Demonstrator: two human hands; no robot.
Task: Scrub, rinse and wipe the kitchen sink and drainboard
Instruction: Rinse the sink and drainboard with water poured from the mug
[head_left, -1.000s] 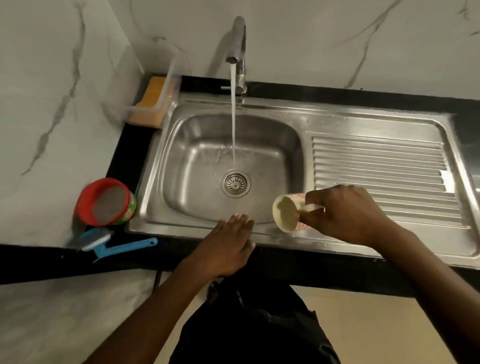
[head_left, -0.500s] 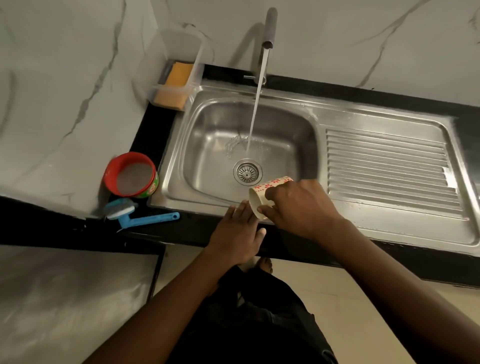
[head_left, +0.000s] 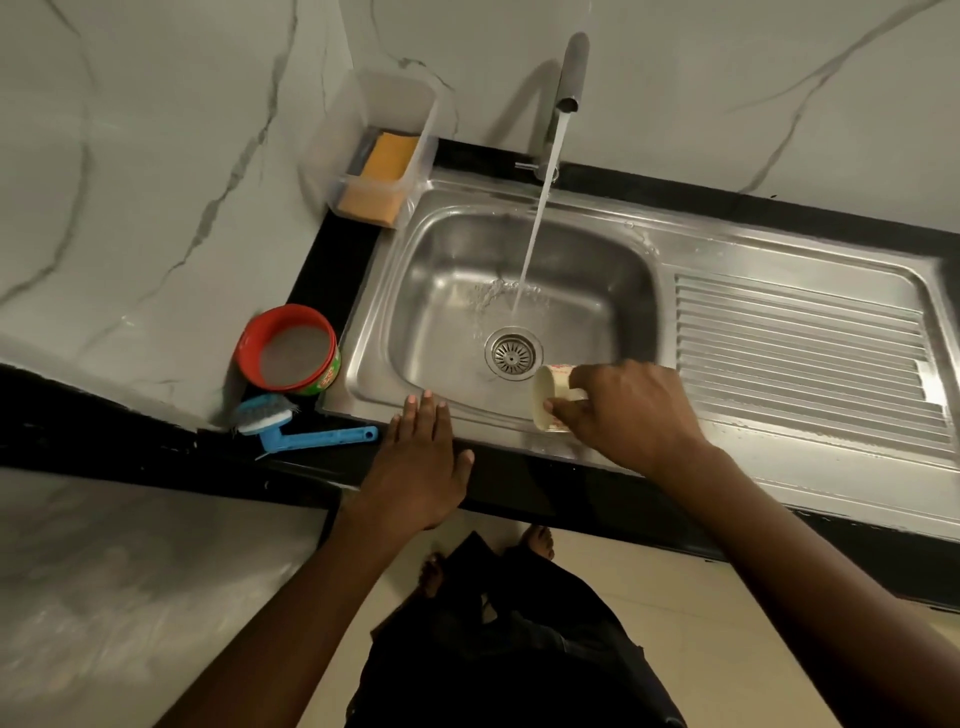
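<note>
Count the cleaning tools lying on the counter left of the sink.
2: a blue brush near the counter's front edge, and an orange sponge in the clear tub at the back corner. Others may be hidden.

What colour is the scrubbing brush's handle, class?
Blue: the brush lies on the black counter left of the sink, seen from the head view.

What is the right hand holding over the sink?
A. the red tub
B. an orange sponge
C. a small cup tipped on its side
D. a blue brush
C: the right hand grips a small cup tipped sideways, its mouth facing left, above the sink basin.
</note>
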